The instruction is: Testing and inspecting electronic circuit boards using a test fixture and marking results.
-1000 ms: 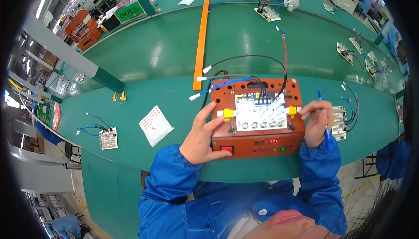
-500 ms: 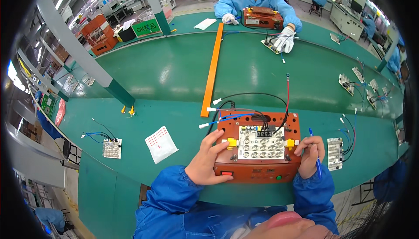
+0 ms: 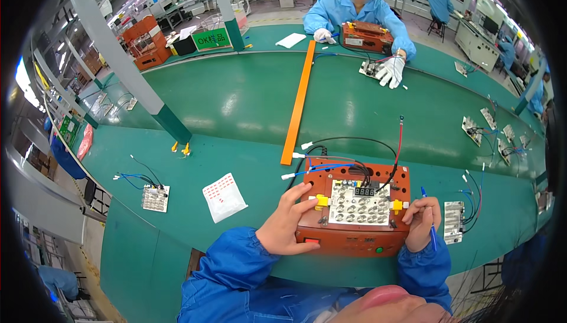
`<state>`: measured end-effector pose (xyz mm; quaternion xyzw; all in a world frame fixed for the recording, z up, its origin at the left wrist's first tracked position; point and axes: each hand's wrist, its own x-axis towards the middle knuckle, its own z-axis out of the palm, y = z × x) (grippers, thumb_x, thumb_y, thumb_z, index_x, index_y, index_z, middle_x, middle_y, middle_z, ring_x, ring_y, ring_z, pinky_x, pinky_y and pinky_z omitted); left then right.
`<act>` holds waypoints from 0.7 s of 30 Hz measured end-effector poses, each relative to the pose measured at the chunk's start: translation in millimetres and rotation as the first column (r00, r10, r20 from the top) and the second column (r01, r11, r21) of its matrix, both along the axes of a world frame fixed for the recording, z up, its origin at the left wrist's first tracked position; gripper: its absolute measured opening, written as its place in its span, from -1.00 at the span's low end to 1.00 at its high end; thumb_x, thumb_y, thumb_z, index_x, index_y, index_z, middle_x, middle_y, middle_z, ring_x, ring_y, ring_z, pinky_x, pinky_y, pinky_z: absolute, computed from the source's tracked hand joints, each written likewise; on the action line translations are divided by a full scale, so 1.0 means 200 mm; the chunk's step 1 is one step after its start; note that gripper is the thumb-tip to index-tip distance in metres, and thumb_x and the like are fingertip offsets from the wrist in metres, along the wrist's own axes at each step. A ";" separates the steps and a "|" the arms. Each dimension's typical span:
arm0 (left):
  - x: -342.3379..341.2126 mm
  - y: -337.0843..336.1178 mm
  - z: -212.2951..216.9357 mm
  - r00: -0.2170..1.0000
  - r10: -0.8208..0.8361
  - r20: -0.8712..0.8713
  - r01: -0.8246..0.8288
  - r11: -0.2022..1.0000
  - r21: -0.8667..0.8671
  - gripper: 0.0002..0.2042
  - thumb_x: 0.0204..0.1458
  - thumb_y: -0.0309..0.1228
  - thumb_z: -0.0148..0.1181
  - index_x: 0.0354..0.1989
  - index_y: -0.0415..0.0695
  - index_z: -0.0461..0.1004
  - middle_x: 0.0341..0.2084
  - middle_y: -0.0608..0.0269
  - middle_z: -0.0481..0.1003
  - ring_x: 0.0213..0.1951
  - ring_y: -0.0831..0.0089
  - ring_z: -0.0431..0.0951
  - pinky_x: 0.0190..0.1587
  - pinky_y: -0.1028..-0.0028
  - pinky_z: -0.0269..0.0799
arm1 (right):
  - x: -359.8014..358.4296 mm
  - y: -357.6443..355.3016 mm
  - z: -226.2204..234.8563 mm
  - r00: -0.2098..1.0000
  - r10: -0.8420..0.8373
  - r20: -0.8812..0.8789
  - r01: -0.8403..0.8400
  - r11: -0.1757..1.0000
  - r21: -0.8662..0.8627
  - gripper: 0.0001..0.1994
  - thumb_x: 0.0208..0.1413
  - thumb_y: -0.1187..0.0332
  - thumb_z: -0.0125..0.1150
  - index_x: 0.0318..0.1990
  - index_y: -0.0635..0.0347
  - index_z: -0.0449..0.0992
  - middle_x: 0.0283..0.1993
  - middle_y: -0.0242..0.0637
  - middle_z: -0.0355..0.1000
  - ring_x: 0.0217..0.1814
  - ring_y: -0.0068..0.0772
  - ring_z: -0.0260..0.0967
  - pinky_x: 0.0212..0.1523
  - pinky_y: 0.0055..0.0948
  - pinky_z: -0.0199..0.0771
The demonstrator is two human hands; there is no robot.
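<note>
In front of me stands a reddish-brown test box (image 3: 336, 243) with a white circuit board (image 3: 359, 209) on top, held between two yellow clamps. The board carries rows of round metallic parts, a small digit display (image 3: 364, 192) and several wires reaching up and back. My left hand (image 3: 286, 222) is spread over the box's left side, fingers at the left yellow clamp (image 3: 322, 201) and thumb by the red switch (image 3: 311, 241). At the box's right edge, my right hand (image 3: 420, 222) is curled around a blue pen (image 3: 433, 234), fingertips near the right yellow clamp (image 3: 397, 205).
Wired boards lie left (image 3: 155, 198) and right (image 3: 453, 222) of the box. A white packet with red marks (image 3: 224, 198) is at left. Beyond an orange bar (image 3: 299, 104), a gloved co-worker (image 3: 360, 13) handles a board beside another box (image 3: 367, 38). A pillar (image 3: 127, 57) rises at left.
The whole view has shifted slightly, so things sit a little lower and to the right. My hands keep their places on the box. The co-worker's gloved hand has moved slightly over its board.
</note>
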<state>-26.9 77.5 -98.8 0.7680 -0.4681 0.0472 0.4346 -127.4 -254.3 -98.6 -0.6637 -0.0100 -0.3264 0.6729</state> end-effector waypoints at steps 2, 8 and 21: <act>0.00 0.00 -0.01 1.000 -0.001 -0.003 0.001 1.000 -0.001 -0.08 -0.16 -0.15 0.57 0.37 -0.14 0.16 0.40 -0.20 0.02 0.43 -0.24 0.03 0.43 -0.03 0.05 | 0.00 0.00 0.00 1.000 -0.002 0.005 0.002 1.000 -0.001 -0.61 0.45 0.06 -0.13 -0.16 0.27 0.37 -0.52 -0.25 0.38 -0.52 -0.57 0.27 -0.44 -0.57 0.26; 0.00 0.01 -0.02 1.000 -0.010 0.005 0.010 1.000 0.000 -0.04 -0.17 -0.13 0.58 0.39 -0.08 0.10 0.41 -0.22 0.00 0.43 -0.24 0.03 0.43 -0.04 0.03 | 0.00 0.01 -0.01 1.000 -0.012 0.009 0.011 1.000 0.028 -0.62 0.46 0.09 -0.15 -0.16 0.28 0.37 -0.55 -0.24 0.40 -0.56 -0.57 0.28 -0.48 -0.59 0.23; 0.05 0.00 -0.05 0.999 -0.016 0.029 0.015 1.000 0.014 -0.02 -0.16 -0.10 0.58 0.40 -0.11 0.07 0.40 -0.28 -0.02 0.42 -0.28 0.03 0.43 -0.06 0.03 | 0.03 0.00 -0.01 0.998 -0.025 -0.051 0.027 0.999 0.039 -0.65 0.45 0.16 -0.20 -0.16 0.27 0.38 -0.56 -0.28 0.36 -0.56 -0.57 0.28 -0.49 -0.58 0.18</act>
